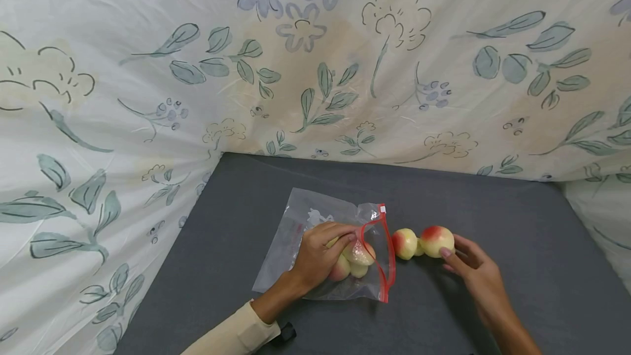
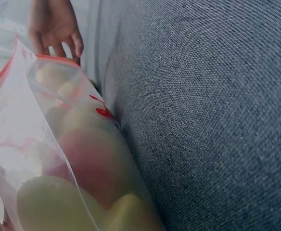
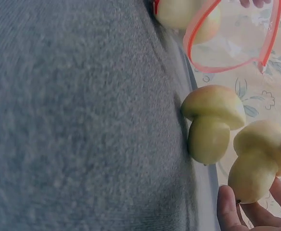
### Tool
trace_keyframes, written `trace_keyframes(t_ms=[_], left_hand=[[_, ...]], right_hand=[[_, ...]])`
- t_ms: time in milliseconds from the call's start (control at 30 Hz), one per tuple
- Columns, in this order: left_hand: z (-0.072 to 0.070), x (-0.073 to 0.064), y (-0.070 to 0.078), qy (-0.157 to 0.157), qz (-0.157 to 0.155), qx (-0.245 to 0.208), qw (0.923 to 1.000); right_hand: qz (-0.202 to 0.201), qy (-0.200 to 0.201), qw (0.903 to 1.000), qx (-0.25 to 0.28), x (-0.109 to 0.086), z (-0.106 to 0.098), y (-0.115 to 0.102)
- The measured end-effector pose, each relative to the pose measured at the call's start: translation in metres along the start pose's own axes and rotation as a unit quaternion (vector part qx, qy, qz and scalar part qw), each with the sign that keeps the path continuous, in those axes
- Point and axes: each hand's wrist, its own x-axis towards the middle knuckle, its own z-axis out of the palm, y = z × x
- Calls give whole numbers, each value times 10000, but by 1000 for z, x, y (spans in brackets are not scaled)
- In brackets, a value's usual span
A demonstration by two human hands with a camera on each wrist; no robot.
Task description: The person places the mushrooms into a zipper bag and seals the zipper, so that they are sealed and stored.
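Observation:
A clear zip bag with a red zip edge lies on the dark grey surface, its mouth gaping to the right. Several mushroom-shaped pieces, pale yellow with red blush, are inside it. My left hand lies over the bag and grips its upper film near the mouth. My right hand holds a mushroom-shaped piece between thumb and fingers, just above the surface. Another mushroom-shaped piece sits between that one and the bag's mouth. In the left wrist view the film blurs the pieces.
A dark grey cloth surface lies under everything. White floral cloth hangs behind and at the left side. A small black object shows beside the left cuff.

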Motion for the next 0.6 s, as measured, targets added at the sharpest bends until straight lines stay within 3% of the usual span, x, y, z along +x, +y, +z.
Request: trace_keyframes(t_ms=[367, 600], left_hand=[[1, 0, 0, 10, 46, 24, 10000], [1, 1, 0, -1, 0, -4, 10000]], right_hand=[[-46, -35, 9998, -169, -9, 3, -3], [-303, -37, 9992, 243, -13, 7, -5]])
